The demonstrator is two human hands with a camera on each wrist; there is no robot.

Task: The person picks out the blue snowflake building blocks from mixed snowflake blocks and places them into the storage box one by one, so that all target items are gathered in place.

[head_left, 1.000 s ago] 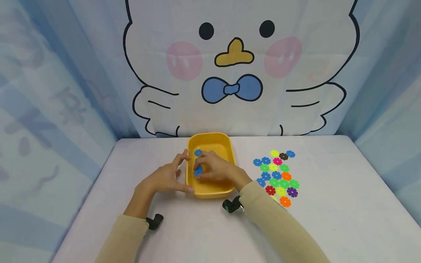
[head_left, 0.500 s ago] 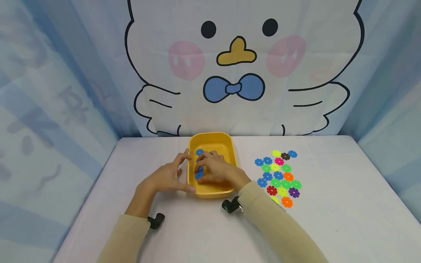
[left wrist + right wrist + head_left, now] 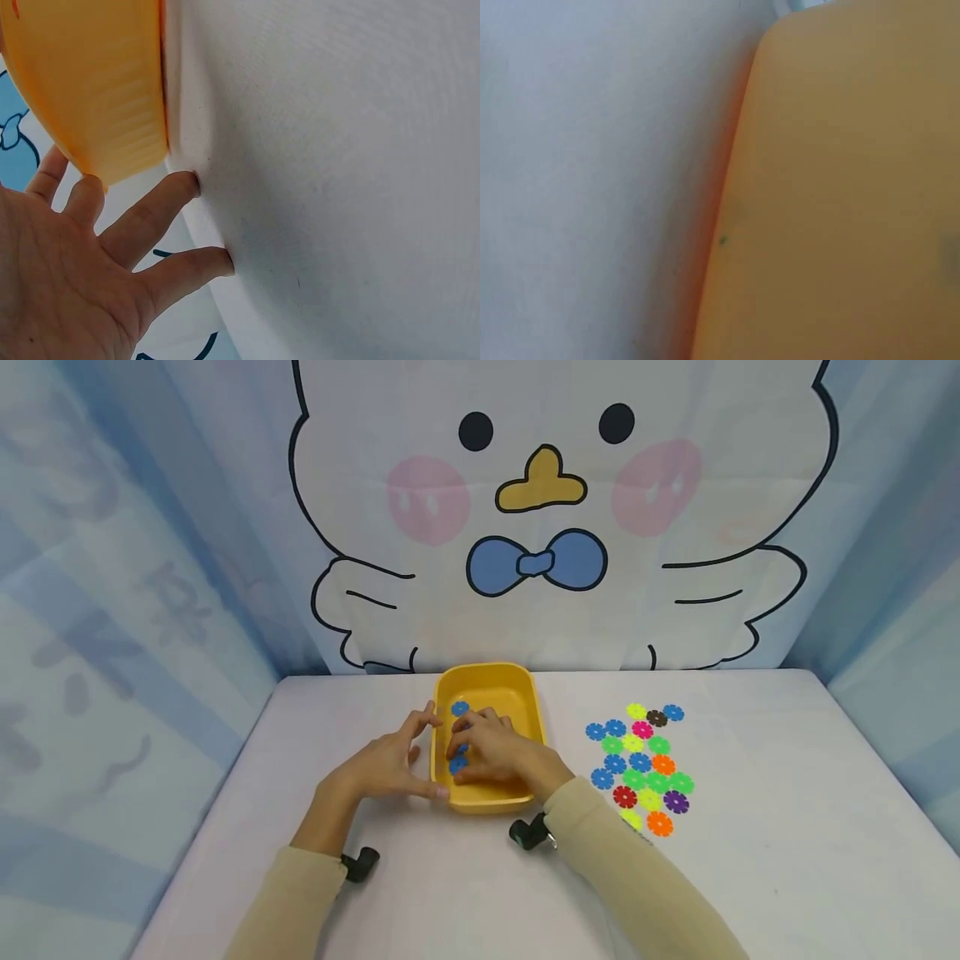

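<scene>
A yellow plastic tray [image 3: 491, 677] sits on the white table, with several blue notched discs [image 3: 460, 708] along the left side of its floor. My left hand [image 3: 390, 764] is at the tray's left side, thumb by the near corner and index finger at the rim. Its fingers are spread in the left wrist view, some touching the tablecloth beside the tray's wall [image 3: 90, 90]. Inside the tray, my right hand [image 3: 491, 747] has bent fingers over the blue discs. It partly covers them, so whether it pinches one is hidden. Only the tray's outer wall [image 3: 855, 187] shows in the right wrist view.
Right of the tray, loose notched discs [image 3: 640, 762] in many colours lie flat in a cluster, close to the right sleeve [image 3: 615, 852]. A curtain with a cartoon bird [image 3: 555, 610] hangs behind the table's far edge.
The whole head view has shifted slightly. Against the tray, my left hand keeps its place, while my right hand stays over the blue discs with only small finger movements.
</scene>
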